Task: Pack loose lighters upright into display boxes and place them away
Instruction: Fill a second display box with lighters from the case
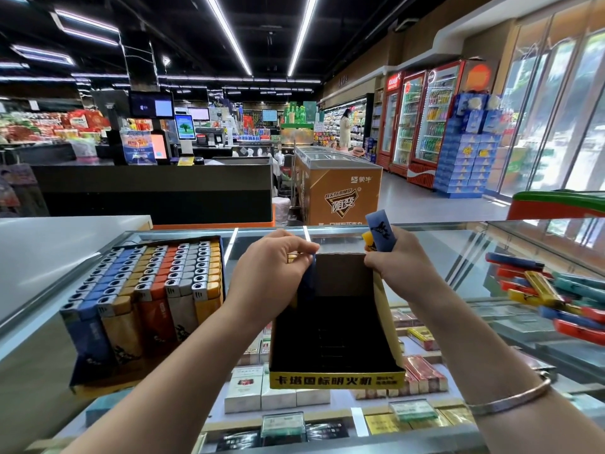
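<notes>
Empty box [330, 326]: held on glass surface [465, 257], mouth up.
Left hand [271, 270]: fingers pinching a dark lighter [307, 283] at left wall.
Right hand [397, 260]: 2 lighters [379, 232] clasped, long axes upright, directly above right wall.
Loose lighters [550, 293]: piled right, nearer right hand.

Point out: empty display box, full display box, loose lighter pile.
empty display box [337, 381]: head view, yellow front panel.
full display box [220, 257]: head view, right side wall.
loose lighter pile [540, 290]: head view, yellow lighter in the heap.
</notes>
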Available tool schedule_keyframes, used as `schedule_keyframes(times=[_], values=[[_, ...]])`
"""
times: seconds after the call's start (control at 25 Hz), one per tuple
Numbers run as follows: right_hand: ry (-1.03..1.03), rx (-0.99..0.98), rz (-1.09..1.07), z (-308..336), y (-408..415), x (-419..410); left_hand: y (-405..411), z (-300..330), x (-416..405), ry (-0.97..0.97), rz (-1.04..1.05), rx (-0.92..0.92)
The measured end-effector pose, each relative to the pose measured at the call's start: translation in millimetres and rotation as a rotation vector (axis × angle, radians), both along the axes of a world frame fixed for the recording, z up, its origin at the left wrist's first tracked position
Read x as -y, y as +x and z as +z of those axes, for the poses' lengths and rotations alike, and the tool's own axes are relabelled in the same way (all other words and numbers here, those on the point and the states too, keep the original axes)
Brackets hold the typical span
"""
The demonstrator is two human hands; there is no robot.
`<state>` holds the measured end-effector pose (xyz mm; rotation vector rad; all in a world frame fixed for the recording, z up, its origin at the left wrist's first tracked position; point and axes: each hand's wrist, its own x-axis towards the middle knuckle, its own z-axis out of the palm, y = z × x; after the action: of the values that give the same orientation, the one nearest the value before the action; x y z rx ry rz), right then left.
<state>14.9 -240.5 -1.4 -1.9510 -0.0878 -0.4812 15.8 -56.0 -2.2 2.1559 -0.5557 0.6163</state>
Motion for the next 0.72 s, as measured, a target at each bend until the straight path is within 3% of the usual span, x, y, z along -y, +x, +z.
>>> schedule_keyframes(times=[0.12,0.24,0.52,0.64,0.72], values=[[0.009,0.013,0.004,0,-1,0,-2,-3,-2,0.012,0.020,0.051],[-0.001,0.010,0.004,0,-2,-1,-4,-6,-1,0.141,0.061,0.112],[0.018,0.086,-0.029,-2,2,3,-7,-8,-6,0.071,-0.009,-0.076],[0.268,0.208,-0.037,7,-3,6,-9,-9,-7,0.093,0.009,-0.061],[0.513,0.193,0.134,15,-10,4,-10,-8,-6,0.120,0.001,-0.072]])
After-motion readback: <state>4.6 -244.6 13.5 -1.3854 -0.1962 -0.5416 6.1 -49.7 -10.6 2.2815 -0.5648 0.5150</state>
